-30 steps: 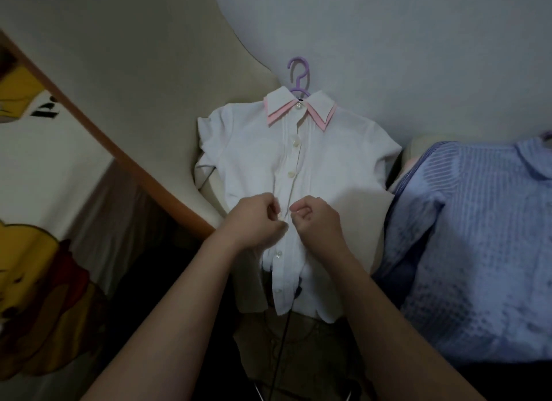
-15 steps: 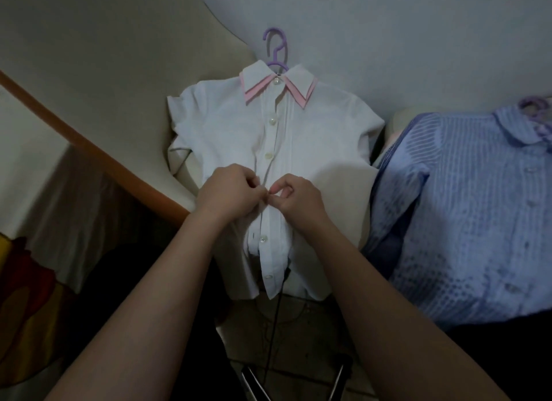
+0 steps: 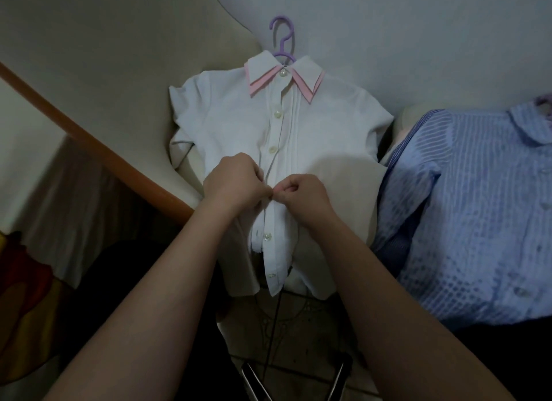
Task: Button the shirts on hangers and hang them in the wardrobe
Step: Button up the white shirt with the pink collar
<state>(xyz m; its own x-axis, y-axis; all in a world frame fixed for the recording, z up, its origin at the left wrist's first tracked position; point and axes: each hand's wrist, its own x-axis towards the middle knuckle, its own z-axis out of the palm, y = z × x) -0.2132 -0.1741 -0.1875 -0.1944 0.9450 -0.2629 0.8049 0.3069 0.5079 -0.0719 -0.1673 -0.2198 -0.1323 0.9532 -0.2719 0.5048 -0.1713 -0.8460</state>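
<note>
Left of the grip, an orange wooden edge [image 3: 98, 150] runs diagonally, and a yellow-and-red fabric [image 3: 27, 320] lies far down to the left. Directly below the grip, a thin black cable [image 3: 276, 317] hangs toward two metal bars [image 3: 254, 382] above a tiled floor [image 3: 298, 379].

White shirt [image 3: 322, 132] is smooth matt cloth with glossy pearly buttons [image 3: 277, 114], hanger [image 3: 283, 39] smooth lilac plastic, blue shirt [image 3: 478, 215] textured striped cloth, wooden edge [image 3: 98, 141] matt orange-brown.
</note>
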